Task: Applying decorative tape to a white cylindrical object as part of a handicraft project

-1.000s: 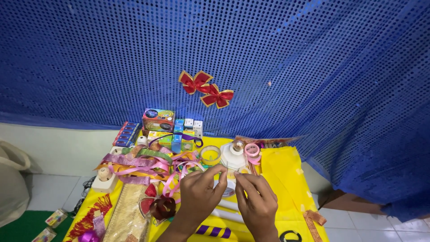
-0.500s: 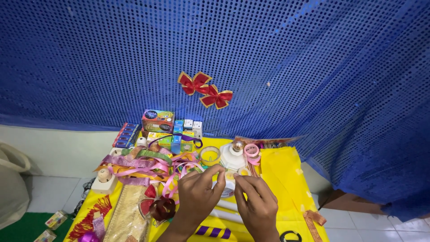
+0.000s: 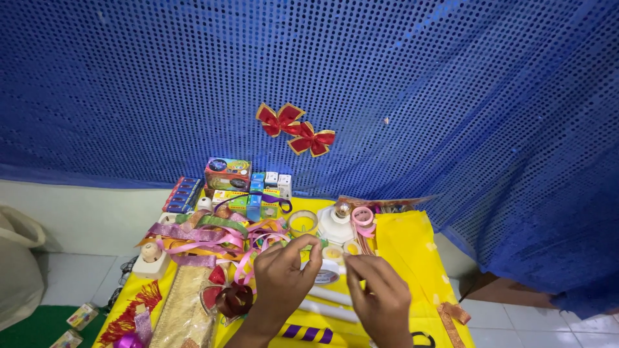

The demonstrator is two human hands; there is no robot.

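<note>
My left hand (image 3: 284, 278) and my right hand (image 3: 382, 298) are raised close together over the yellow table (image 3: 412, 248). Both pinch with thumb and forefinger a small thin strip (image 3: 330, 252) stretched between them; a green bit shows at the left fingertips. It is too small to tell whether it is tape or ribbon. Right under the hands lies a roll of clear tape (image 3: 327, 276), and two white sticks (image 3: 325, 304) lie in front of it. Just beyond the fingers stand a yellow-cored tape roll (image 3: 302, 223), a white bottle (image 3: 336, 224) and a pink ribbon roll (image 3: 362, 216).
Loose ribbons (image 3: 193, 235) in pink, green, purple and orange cover the table's left half. Small boxes (image 3: 227, 174) stand at the back. A gold lace band (image 3: 184, 309) and a red decoration (image 3: 227, 298) lie at front left. Two red bows (image 3: 296, 131) hang on the blue sequined curtain (image 3: 451, 96).
Both hands stay in almost the same place; the fingertips have shifted slightly while pinching the strip.
</note>
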